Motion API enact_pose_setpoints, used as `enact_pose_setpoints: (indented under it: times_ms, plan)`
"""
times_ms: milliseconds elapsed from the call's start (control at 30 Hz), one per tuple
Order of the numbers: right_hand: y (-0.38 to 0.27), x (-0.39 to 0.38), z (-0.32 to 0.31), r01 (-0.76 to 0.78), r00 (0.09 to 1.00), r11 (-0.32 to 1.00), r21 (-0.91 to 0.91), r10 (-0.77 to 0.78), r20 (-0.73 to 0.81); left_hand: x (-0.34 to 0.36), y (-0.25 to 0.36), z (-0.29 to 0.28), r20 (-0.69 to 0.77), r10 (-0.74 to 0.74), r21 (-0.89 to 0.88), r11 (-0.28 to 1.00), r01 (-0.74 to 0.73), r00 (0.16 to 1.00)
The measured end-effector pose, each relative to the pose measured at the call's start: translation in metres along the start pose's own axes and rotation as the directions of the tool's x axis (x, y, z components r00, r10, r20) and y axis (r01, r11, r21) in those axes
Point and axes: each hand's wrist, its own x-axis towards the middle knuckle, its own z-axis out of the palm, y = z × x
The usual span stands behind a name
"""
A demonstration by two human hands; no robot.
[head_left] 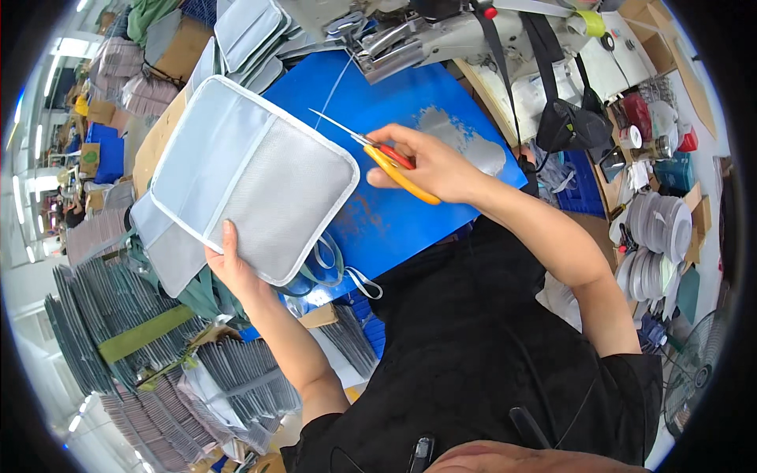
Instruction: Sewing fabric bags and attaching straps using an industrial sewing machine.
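My left hand (231, 264) grips a square grey fabric panel (285, 197) near its lower left corner, thumb on top; the panel has white piped edges and a mesh section on its right half. A second grey panel (165, 256) lies partly hidden beneath it. My right hand (414, 165) holds scissors with orange and red handles (402, 177), their blades pointing up-left past the panel's upper right, close to a pale strand (337, 83) running down from the sewing machine (386, 51). Loose white tape loops (359, 284) hang below the panel.
A blue worktop (426, 217) lies beneath the machine. Stacked grey panels stand at the top (244, 35) and lower left (87, 331). At right are tape rolls (662, 217), a black bag (576, 126) and a fan (694, 370). Cardboard and bundled pieces surround the left side.
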Motion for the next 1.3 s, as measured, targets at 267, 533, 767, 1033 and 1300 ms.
enact_pose_setpoints:
  times_ms: [267, 533, 767, 1033, 1300]
  plan:
    - [0.099, -0.039, -0.048, -0.068, 0.942, 0.791, -0.608, -0.150, -0.300, -0.089, 0.042, 0.012, 0.542, 0.234, 0.627, 0.526, -0.575, 0.807]
    - [0.123, -0.029, -0.075, 0.044, 0.945, 0.589, -0.807, -0.286, -0.157, -0.171, -0.082, 0.046, 0.834, -0.184, 0.550, 0.349, -0.759, 0.520]
    - [0.091, -0.037, 0.012, 0.367, 0.872, 0.652, -0.663, -0.489, 0.001, -0.193, -0.091, -0.029, 0.362, 0.173, 0.773, 0.494, -0.398, 0.916]
    - [0.112, -0.004, 0.165, 0.660, 0.752, 0.478, -0.580, -0.421, 0.508, -0.190, -0.093, -0.030, 0.050, -0.174, 0.737, 0.671, 0.081, 0.983]
    - [0.116, 0.002, 0.170, 0.496, 0.866, 0.563, -0.661, -0.377, 0.328, -0.193, -0.105, -0.041, 0.061, -0.223, 0.640, 0.757, 0.133, 0.973]
